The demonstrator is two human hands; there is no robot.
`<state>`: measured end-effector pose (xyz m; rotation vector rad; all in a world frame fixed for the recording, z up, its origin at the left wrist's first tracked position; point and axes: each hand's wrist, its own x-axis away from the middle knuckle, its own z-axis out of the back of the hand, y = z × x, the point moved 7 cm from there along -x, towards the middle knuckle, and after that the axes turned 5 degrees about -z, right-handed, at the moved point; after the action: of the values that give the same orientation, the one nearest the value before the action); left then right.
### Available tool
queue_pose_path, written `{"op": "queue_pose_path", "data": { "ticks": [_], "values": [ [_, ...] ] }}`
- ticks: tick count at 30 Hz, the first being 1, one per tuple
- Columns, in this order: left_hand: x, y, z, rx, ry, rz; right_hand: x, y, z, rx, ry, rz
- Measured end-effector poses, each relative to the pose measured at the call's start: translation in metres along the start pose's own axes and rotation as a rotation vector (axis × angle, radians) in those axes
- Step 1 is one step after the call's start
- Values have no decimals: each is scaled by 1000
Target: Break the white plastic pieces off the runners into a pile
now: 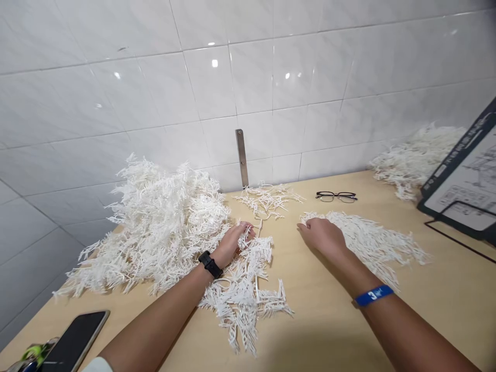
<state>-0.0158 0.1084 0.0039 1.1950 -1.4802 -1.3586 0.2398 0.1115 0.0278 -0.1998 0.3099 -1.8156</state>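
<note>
My left hand (233,242), with a black watch on its wrist, is closed around a few white branched plastic strands (245,236). It rests at the right edge of a tall heap of similar white strands (170,222). Below it, a looser bunch of the strands (242,297) spreads over the table. My right hand (322,235), wearing a blue wristband, is closed palm down at the left edge of a flat pile of small white slivers (374,240). Its fingertips are mostly hidden, so what they hold cannot be seen.
Thin bare white stems (267,199) lie near the tiled wall, under a metal strip (242,157). Eyeglasses (336,197) sit behind the flat pile. Another white heap (420,155) and a dark-framed printed board (465,181) stand at right. A phone (75,341) lies front left.
</note>
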Motion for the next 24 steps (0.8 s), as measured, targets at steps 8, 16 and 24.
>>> {"op": "queue_pose_path", "data": {
  "ticks": [8,16,24],
  "values": [
    [0,-1,2,-78,5,-36,33,-51,-22,-610,-150,397],
    [5,13,-9,-408,-109,-144,46,-72,-42,-664,-352,587],
    [12,10,-23,-592,-245,-197,53,-78,-42,-557,-285,662]
  ]
}}
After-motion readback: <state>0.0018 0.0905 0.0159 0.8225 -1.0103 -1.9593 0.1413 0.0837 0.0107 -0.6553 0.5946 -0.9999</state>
